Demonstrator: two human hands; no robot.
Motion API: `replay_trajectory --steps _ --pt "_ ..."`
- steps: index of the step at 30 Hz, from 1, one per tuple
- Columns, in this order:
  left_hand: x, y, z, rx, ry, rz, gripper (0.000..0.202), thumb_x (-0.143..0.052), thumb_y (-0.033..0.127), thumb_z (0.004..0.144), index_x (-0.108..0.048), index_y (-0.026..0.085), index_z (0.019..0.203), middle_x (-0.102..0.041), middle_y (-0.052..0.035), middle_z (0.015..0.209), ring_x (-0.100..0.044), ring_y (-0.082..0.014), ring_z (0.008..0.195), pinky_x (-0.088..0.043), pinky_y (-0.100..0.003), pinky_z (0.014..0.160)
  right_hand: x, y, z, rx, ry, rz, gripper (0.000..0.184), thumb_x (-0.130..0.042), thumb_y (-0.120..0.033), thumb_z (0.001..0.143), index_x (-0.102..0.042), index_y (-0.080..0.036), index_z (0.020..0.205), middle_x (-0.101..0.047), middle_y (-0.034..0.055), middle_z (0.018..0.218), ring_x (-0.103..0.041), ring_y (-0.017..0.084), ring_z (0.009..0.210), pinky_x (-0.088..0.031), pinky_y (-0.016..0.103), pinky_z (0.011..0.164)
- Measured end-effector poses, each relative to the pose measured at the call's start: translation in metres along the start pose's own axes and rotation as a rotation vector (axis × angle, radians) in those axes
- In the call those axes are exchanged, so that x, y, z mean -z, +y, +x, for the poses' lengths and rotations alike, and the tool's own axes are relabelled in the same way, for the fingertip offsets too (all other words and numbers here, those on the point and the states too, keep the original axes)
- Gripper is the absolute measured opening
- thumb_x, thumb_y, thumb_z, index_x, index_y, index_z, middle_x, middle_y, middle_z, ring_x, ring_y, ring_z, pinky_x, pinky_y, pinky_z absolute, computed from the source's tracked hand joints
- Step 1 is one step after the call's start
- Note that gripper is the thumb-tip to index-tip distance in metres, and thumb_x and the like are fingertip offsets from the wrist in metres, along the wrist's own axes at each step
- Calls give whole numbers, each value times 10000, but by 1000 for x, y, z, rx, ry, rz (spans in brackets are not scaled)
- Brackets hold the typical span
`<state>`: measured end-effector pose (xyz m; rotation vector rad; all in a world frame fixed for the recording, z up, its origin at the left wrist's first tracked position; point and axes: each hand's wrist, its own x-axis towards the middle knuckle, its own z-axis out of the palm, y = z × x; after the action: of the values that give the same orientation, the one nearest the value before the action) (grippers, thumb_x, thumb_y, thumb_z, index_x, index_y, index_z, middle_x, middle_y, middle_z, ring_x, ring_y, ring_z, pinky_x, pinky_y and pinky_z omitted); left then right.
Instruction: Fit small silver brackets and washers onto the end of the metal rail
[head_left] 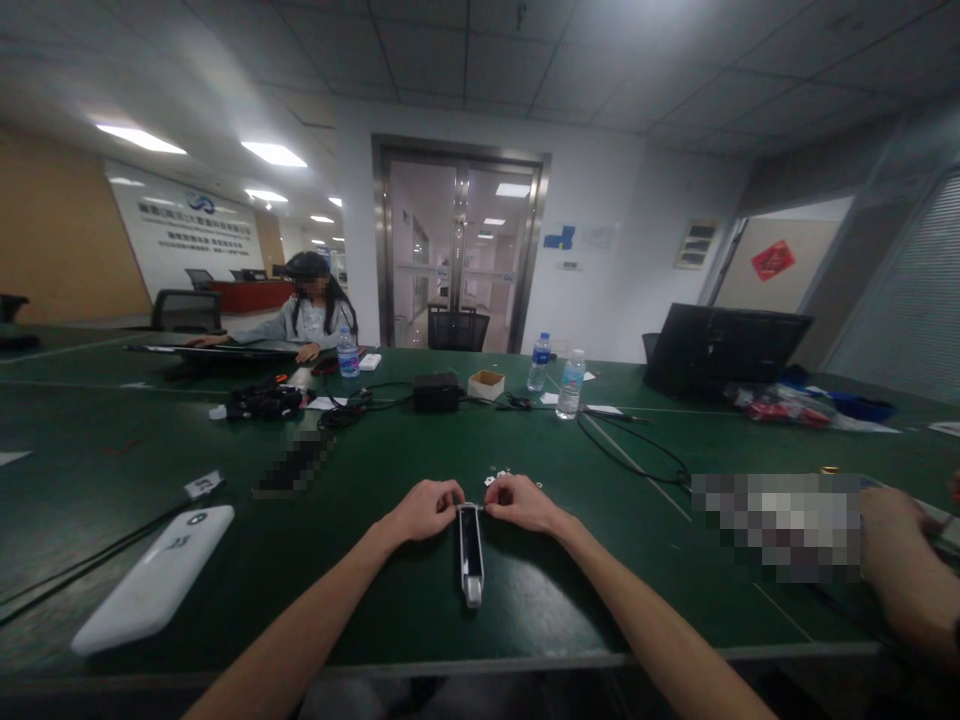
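A narrow white case (470,545) lies on the green table (360,605), squarely in front of the person, its long side running near to far, probably so that both hands can reach its far end equally; the left hand (427,510) is at that end's left corner, the right hand (523,502) at its right; each has thumb and forefinger curled to a narrow gap; whether they pinch something or only touch the case, I cannot tell; small white pieces (490,481) lie just beyond the right hand, seemingly for easy reach.
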<state>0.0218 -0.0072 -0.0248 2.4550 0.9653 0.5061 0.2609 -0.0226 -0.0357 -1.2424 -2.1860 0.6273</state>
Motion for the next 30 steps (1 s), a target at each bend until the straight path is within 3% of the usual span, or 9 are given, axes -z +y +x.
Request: replay_trajectory --steps 16,30 --pt "-1 -1 1 8 2 15 178 -513 180 849 -637 160 975 -596 19 702 -538 -123 600 -393 -208 568 -2 1 0 33 4 38 59 -642 -198 736 -678 -164 768 -632 -10 699 -560 109 623 -440 202 583" --pt "3 4 -1 24 -15 12 193 -499 207 863 -633 155 991 -595 4 730 -543 -136 620 -421 -216 577 -11 -3 1 67 36 -2 103 -632 -248 797 -677 -157 814 -624 -3 714 -548 108 623 -436 210 578"
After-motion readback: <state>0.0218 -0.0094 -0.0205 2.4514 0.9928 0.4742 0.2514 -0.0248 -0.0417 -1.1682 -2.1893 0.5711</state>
